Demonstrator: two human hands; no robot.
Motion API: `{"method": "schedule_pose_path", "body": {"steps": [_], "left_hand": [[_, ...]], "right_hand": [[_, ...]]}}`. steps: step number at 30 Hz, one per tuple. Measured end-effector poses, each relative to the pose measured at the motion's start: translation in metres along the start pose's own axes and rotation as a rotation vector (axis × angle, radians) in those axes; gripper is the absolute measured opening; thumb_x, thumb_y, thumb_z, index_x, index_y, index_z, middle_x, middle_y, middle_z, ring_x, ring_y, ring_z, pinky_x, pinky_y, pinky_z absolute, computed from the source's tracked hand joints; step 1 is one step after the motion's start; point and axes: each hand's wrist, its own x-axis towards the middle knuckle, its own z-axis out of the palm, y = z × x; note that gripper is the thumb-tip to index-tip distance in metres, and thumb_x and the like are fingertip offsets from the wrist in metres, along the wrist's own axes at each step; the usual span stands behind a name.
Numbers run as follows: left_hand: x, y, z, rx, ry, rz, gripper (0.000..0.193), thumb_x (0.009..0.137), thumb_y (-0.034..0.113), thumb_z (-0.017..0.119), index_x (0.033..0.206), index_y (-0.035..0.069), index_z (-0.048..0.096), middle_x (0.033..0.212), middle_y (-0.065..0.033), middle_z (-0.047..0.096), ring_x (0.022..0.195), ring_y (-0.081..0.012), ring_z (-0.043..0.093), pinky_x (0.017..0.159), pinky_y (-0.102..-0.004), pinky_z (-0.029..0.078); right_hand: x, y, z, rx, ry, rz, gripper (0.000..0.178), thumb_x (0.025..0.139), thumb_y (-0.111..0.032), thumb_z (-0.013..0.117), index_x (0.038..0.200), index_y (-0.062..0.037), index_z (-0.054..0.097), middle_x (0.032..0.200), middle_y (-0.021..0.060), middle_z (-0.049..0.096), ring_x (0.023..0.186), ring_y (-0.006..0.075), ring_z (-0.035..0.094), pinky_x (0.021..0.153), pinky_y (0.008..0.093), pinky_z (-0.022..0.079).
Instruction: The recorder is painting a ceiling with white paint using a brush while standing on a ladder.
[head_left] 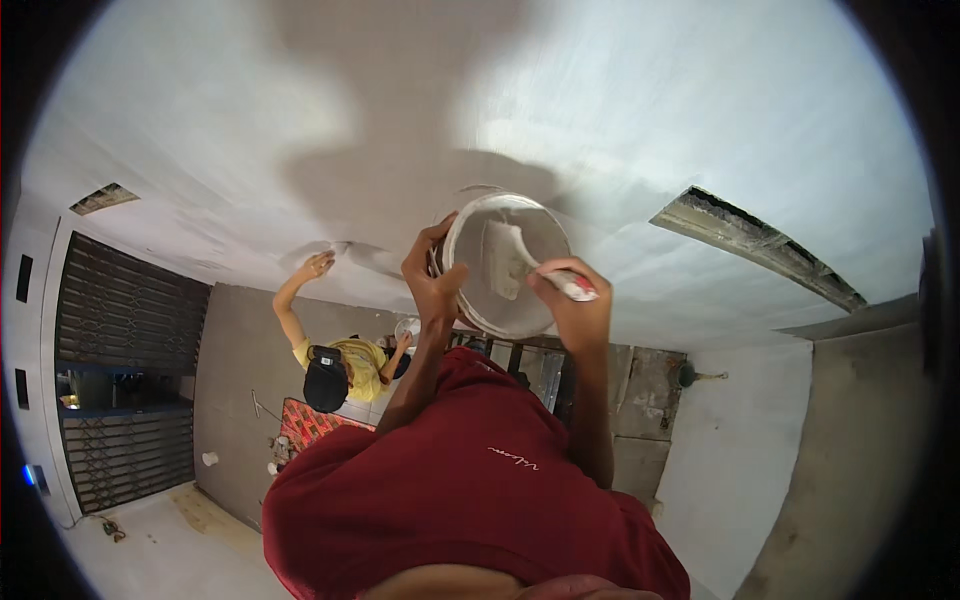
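Observation:
In front of my chest I hold up a round white bucket (549, 235), its mouth turned toward me. My left hand (436, 278) grips the bucket's left side, fingers round the outside and thumb near the rim. In my right hand (582, 312) is a putty knife (574, 284) with a pale handle and a red patch near its end. Its wide blade (503, 268), coated with whitish paste, reaches into the bucket's mouth. More pale paste smears the bucket's rim and inner wall. How much paste lies inside I cannot tell.
A large white plastered surface (640, 110) spreads beyond the bucket, with a long slot (765, 250) at right and a smaller opening (104, 198) at left. Below left, a co-worker (355, 368) in yellow reaches toward the surface, near a red patterned mat (310, 427). A folding metal gate (130, 305) stands far left.

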Motion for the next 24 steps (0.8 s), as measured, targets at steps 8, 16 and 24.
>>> {"method": "schedule_pose_path", "body": {"steps": [8, 16, 24], "left_hand": [[0.029, 0.016, -0.014, -0.097, 0.2, -0.102, 0.046, 0.062, -0.001, 0.05, 0.106, -0.009, 0.062, 0.091, -0.0088, 0.062, 0.078, -0.0154, 0.055, 0.074, -0.0268, 0.045], [0.036, 0.022, -0.03, -0.211, 0.237, -0.124, 0.047, 0.063, 0.004, 0.046, 0.106, -0.01, 0.059, 0.093, -0.0137, 0.061, 0.081, -0.0203, 0.057, 0.075, -0.0289, 0.048], [0.031, 0.025, -0.062, -0.227, 0.294, -0.144, 0.051, 0.06, 0.004, 0.046, 0.107, -0.01, 0.058, 0.094, -0.0168, 0.061, 0.083, -0.0247, 0.06, 0.074, -0.0318, 0.051]], "right_hand": [[0.008, -0.004, -0.015, 0.651, 0.202, 0.233, 0.021, 0.08, -0.001, 0.07, 0.097, 0.0005, 0.058, 0.09, 0.0063, 0.061, 0.086, 0.0174, 0.065, 0.083, 0.0325, 0.056], [0.081, -0.083, -0.009, 0.591, 0.197, -0.119, 0.035, 0.084, -0.007, 0.07, 0.116, 0.005, 0.061, 0.104, 0.0125, 0.066, 0.098, 0.0207, 0.065, 0.087, 0.0342, 0.055], [0.141, -0.109, 0.032, -0.937, 0.117, -1.307, 0.024, 0.071, -0.001, 0.066, 0.095, -0.0016, 0.065, 0.115, 0.0204, 0.06, 0.107, 0.0359, 0.061, 0.084, 0.0361, 0.055]]}}
